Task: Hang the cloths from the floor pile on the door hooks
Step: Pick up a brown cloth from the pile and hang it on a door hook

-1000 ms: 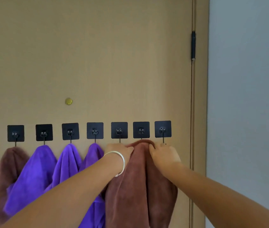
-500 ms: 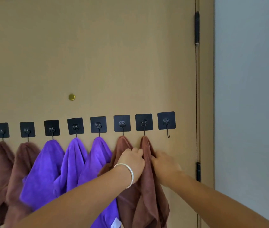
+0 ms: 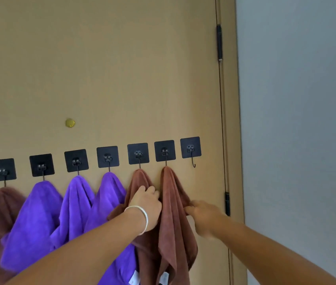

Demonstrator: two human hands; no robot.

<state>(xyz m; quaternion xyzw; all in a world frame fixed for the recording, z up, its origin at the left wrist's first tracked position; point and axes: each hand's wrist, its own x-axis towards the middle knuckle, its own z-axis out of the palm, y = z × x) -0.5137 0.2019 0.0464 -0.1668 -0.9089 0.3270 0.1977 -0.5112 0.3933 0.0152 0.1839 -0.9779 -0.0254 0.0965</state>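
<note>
Since half a second earlier your hands dropped lower on the brown cloth hung on the second-last hook; left hand and right hand pinched its folds, so tug evenly before releasing.

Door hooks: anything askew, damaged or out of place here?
Nothing stands out. The cloths hang bunched from their hooks, brown and purple alike. The rightmost hook is bare. Both hands, left and right, touch the brown cloths.
</note>
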